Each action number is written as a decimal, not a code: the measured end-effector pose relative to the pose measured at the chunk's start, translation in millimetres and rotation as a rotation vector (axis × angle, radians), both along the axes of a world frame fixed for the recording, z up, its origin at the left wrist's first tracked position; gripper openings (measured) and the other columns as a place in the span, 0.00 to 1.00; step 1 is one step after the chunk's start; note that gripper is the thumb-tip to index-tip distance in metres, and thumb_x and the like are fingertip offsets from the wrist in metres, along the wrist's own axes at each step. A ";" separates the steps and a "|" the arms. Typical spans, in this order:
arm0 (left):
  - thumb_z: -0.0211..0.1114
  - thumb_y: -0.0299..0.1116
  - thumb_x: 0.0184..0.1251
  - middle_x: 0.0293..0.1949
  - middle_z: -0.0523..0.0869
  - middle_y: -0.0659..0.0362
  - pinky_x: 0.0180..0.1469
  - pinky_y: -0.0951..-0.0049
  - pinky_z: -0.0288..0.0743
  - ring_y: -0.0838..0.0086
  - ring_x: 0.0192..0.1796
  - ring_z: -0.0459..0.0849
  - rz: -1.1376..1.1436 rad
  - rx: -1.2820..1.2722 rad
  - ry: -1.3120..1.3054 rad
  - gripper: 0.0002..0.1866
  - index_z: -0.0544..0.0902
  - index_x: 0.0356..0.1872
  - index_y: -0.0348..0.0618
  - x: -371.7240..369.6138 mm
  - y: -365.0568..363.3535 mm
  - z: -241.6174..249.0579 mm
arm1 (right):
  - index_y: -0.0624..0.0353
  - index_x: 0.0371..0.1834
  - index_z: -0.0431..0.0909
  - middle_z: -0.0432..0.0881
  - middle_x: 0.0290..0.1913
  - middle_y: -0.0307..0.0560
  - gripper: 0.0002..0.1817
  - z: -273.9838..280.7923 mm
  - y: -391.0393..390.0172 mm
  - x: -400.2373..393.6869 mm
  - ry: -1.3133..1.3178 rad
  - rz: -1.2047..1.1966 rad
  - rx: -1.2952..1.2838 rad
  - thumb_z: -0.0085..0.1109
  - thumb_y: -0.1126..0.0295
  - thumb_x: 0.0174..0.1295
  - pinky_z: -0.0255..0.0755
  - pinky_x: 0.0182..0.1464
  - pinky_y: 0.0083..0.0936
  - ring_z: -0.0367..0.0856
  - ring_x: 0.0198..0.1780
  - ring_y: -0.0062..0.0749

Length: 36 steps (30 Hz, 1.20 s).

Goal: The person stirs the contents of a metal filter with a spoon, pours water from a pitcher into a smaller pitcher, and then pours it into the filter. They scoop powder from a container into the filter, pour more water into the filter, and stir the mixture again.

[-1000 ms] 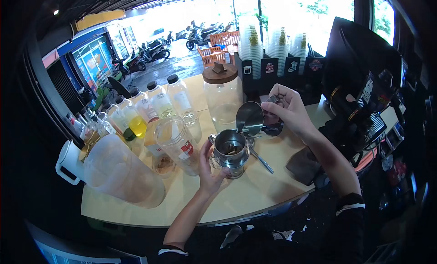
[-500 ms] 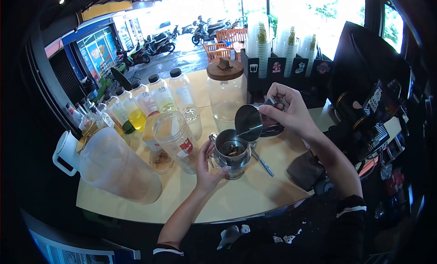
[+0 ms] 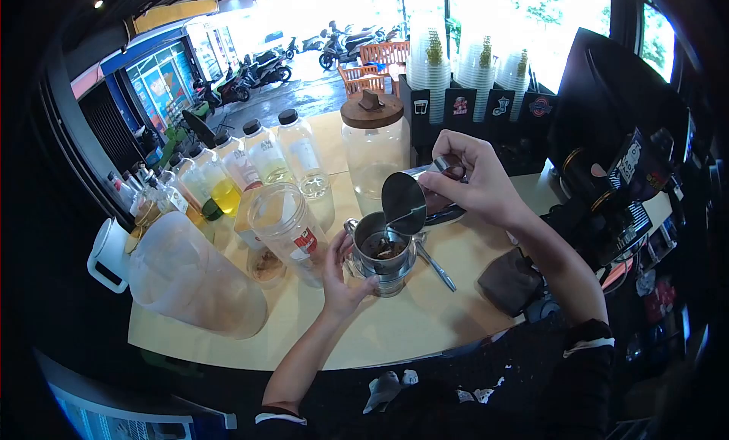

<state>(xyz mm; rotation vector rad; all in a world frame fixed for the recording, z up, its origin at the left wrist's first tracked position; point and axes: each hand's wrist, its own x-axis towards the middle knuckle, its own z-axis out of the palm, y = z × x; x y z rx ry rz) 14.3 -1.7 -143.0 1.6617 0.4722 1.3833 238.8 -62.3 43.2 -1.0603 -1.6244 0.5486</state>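
Cup (image 3: pixel 384 246), metal, upright on the counter (image 3: pixel 395 326), in line with the left hand (image 3: pixel 345 284), which clasps its side. Right hand (image 3: pixel 472 183), above and to its right, grips the tilted pitcher (image 3: pixel 410 203) by the handle; liquid runs into the cup.

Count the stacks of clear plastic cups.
3, all in the black holder: the left stack, nearest the wood-lidded jar; the middle stack; and the right stack, farthest from that jar. Others may be hidden behind them.
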 end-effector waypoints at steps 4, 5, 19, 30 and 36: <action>0.78 0.47 0.45 0.63 0.71 0.48 0.70 0.60 0.58 0.62 0.67 0.69 0.002 0.000 -0.002 0.53 0.57 0.69 0.34 -0.7 1.4 -2.2 | 0.61 0.27 0.68 0.61 0.20 0.28 0.13 -0.4 3.1 2.4 -0.107 -0.047 0.031 0.67 0.71 0.56 0.53 0.23 0.15 0.56 0.23 0.08; 0.78 0.48 0.45 0.63 0.71 0.48 0.69 0.61 0.58 0.63 0.67 0.69 0.000 -0.001 -0.005 0.53 0.57 0.69 0.34 -0.6 1.4 -2.4 | 0.61 0.28 0.68 0.61 0.20 0.28 0.13 -0.5 3.5 2.4 -0.114 -0.047 0.041 0.67 0.71 0.55 0.53 0.23 0.15 0.56 0.23 0.08; 0.78 0.47 0.45 0.61 0.73 0.48 0.68 0.62 0.60 0.63 0.65 0.71 0.003 0.007 -0.018 0.52 0.58 0.68 0.33 0.2 1.9 -2.4 | 0.63 0.29 0.67 0.66 0.21 0.30 0.12 9.5 -1.5 -2.9 -0.042 -0.042 -0.007 0.64 0.75 0.58 0.62 0.25 0.13 0.65 0.25 0.07; 0.78 0.46 0.46 0.61 0.73 0.48 0.69 0.62 0.60 0.64 0.65 0.71 0.001 0.008 -0.008 0.52 0.59 0.68 0.33 0.3 1.2 -1.3 | 0.62 0.28 0.68 0.64 0.21 0.29 0.12 12.4 -5.1 -0.4 -0.061 -0.065 0.028 0.64 0.74 0.57 0.59 0.24 0.13 0.62 0.24 0.07; 0.78 0.45 0.45 0.62 0.73 0.48 0.69 0.62 0.59 0.64 0.66 0.71 -0.004 0.009 -0.008 0.51 0.59 0.68 0.34 -0.2 1.1 -0.9 | 0.61 0.26 0.68 0.61 0.20 0.28 0.13 14.7 -3.4 -11.0 -0.030 -0.046 0.036 0.66 0.73 0.56 0.53 0.23 0.13 0.57 0.23 0.08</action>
